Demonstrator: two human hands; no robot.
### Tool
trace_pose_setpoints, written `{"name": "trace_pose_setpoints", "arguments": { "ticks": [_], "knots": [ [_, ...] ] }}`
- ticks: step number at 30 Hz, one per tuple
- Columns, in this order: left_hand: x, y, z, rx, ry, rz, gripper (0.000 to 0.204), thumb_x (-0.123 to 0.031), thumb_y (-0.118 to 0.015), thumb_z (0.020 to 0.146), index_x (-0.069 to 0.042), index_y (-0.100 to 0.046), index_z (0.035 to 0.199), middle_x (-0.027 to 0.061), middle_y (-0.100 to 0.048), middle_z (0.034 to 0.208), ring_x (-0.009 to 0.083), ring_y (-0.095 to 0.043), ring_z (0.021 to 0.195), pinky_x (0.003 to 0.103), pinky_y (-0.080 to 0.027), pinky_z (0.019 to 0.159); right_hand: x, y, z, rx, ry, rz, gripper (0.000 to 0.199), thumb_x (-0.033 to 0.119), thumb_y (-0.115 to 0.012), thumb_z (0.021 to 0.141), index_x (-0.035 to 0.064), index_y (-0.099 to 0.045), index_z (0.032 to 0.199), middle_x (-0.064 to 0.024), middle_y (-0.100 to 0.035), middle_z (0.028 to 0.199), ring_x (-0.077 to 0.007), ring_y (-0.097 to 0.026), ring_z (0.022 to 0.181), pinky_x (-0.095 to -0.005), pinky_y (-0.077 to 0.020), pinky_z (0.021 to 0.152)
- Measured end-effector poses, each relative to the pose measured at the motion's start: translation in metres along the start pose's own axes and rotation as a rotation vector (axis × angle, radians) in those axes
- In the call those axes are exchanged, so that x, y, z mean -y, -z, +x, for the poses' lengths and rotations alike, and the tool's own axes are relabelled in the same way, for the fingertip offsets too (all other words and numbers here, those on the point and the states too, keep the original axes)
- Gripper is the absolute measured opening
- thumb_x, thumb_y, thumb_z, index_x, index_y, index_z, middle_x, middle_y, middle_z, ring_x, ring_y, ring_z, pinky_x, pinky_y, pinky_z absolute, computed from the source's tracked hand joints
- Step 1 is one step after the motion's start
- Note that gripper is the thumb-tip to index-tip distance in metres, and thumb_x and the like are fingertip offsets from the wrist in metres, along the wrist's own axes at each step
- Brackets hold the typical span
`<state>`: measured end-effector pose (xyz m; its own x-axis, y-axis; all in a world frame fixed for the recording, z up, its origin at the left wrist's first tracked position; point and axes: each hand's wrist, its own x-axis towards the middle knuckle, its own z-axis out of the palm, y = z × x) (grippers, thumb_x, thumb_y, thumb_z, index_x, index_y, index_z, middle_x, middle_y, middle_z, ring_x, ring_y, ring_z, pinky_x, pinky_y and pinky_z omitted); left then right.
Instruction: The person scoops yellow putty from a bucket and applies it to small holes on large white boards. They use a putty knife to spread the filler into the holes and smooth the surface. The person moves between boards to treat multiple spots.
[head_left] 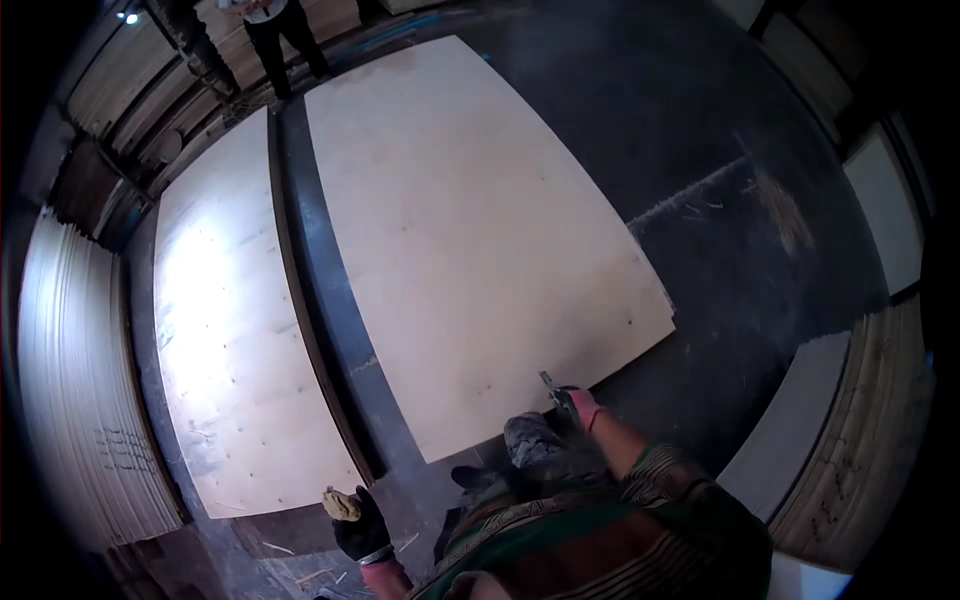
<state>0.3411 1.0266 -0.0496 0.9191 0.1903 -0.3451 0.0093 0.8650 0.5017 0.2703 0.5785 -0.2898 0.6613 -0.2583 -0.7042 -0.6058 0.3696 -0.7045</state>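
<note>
My left hand [362,532], in a dark glove with a pink cuff, is closed on a crumpled yellowish lump [341,504]. It is beside the near end of the left plywood sheet [240,400]. My right hand [575,406], gloved in black and pink, grips a small narrow hand tool with a flat greyish end [546,380]; its exact kind is too small to tell. That tool is over the near edge of a large pale plywood sheet [460,230], and I cannot tell whether it touches the surface. A dark smudge or shadow lies on the sheet close by.
A dark gap separates the two sheets. Upright stacked sheets [85,380] stand at the left, and more stacks [850,410] stand at the lower right. Another person [280,40] stands beyond the far end. Wood scraps [315,578] litter the floor near my left hand.
</note>
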Motion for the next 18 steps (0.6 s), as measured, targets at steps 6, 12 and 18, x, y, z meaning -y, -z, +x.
{"name": "trace_pose_setpoints", "arguments": {
  "ticks": [6, 12, 18],
  "knots": [
    [-0.008, -0.009, -0.004, -0.111, -0.107, -0.007, 0.036, -0.018, -0.047, 0.081, -0.008, -0.052, 0.115, 0.0056, -0.058, 0.11, 0.021, -0.057, 0.094, 0.045, -0.03, 0.101, 0.015, -0.006, 0.014, 0.125, 0.053, -0.226, 0.018, 0.022, -0.058, 0.077, 0.0071, -0.065, 0.085, -0.0029, -0.054, 0.06, -0.0118, -0.05, 0.052, -0.0263, -0.0382, 0.045],
    [-0.009, -0.032, -0.012, -0.097, -0.206, 0.145, 0.038, -0.021, -0.045, 0.083, -0.009, -0.049, 0.119, 0.0052, -0.054, 0.117, 0.0225, -0.052, 0.102, 0.045, -0.03, 0.101, 0.076, -0.028, 0.023, 0.059, -0.325, 0.225, 0.021, 0.023, -0.055, 0.081, 0.0064, -0.062, 0.091, -0.0015, -0.055, 0.067, -0.0095, -0.053, 0.057, -0.021, -0.0442, 0.049],
    [0.007, -0.029, -0.027, 0.039, -0.237, 0.117, 0.038, -0.016, -0.037, 0.088, -0.003, -0.04, 0.124, 0.0085, -0.042, 0.129, 0.0228, -0.041, 0.116, 0.046, -0.03, 0.101, 0.103, 0.025, 0.048, 0.089, -0.339, 0.127, 0.023, 0.024, -0.055, 0.082, 0.0053, -0.06, 0.095, -0.0022, -0.056, 0.079, -0.0124, -0.056, 0.071, -0.026, -0.0498, 0.061]
  ]
}}
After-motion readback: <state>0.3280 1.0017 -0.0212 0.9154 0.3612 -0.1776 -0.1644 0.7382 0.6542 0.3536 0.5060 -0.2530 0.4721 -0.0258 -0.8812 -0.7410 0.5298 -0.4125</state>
